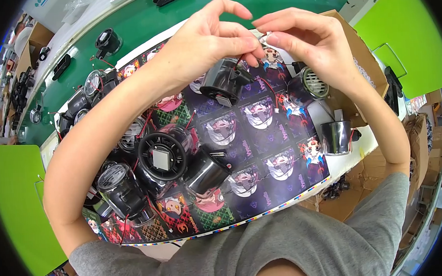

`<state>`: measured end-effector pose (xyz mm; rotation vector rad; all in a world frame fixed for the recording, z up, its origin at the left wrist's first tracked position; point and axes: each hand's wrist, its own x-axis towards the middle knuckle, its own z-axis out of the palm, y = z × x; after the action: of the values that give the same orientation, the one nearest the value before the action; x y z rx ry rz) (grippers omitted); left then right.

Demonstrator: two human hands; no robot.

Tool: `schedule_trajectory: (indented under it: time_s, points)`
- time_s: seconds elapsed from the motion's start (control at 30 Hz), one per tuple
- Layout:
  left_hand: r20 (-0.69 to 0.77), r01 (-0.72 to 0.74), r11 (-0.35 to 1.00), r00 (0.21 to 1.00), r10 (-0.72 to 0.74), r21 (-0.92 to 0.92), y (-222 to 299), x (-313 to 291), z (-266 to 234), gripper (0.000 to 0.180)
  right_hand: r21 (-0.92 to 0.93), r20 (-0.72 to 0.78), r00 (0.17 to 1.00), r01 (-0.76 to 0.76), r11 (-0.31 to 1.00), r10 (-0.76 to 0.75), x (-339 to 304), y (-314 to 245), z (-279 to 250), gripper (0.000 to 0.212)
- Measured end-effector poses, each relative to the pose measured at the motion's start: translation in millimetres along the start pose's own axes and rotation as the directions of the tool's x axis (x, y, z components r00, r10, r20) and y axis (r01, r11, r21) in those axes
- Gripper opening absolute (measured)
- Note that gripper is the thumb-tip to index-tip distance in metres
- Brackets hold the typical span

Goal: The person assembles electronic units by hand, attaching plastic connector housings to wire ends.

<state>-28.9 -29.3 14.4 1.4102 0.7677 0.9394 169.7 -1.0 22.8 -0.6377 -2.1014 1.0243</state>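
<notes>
Both my hands are raised over the far part of the table, fingertips nearly meeting. My left hand [220, 37] is closed in a pinch, thumb against fingers. My right hand [308, 36] pinches toward it with thumb and forefinger. Something small and whitish shows between the fingertips, too small to name. Just below my left hand, a glossy black cylindrical fan unit [212, 83] lies tilted on the printed sheet [254, 136], with a thin red wire beside it. Under my right wrist is another black unit with a slatted grille [315, 83].
Several black fan units [161, 159] with red wires crowd the sheet's left side. A black cup-shaped housing [336, 137] stands at the right edge, beside an open cardboard box [373, 58]. Farther back, one unit [108, 42] sits on the green table [138, 29].
</notes>
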Motion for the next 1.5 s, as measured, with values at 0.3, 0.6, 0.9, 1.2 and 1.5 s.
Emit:
schedule_trajectory:
  time_s: [0.3,0.6,0.9,1.2,1.5]
  points:
    - [-0.032,0.091,0.992,0.995,-0.094,-0.084,0.9,2.3,-1.9,0.018,-0.695,0.082,0.863,0.408,0.592,-0.498,11.7,-13.6,4.6,0.017]
    - [0.071,-0.065,0.932,0.997,0.042,0.356,-30.2,15.1,-5.9,0.015,-0.646,-0.018,0.932,0.265,0.715,-0.362,11.6,-3.5,7.0,0.01]
    - [0.199,0.05,0.955,0.974,-0.112,0.293,-43.6,23.0,-9.2,0.039,-0.392,-0.09,0.984,0.109,0.914,-0.156,21.0,-3.5,14.0,0.009]
    - [0.102,0.223,0.958,0.973,-0.208,-0.18,-50.3,23.1,1.7,0.038,0.212,-0.163,0.983,-0.045,0.976,0.081,22.4,18.9,0.8,0.019]
    - [-0.045,0.225,0.959,0.971,-0.236,-0.171,-38.9,20.3,12.7,0.042,0.417,-0.126,0.952,-0.204,0.886,0.279,20.8,15.9,-0.6,0.019]
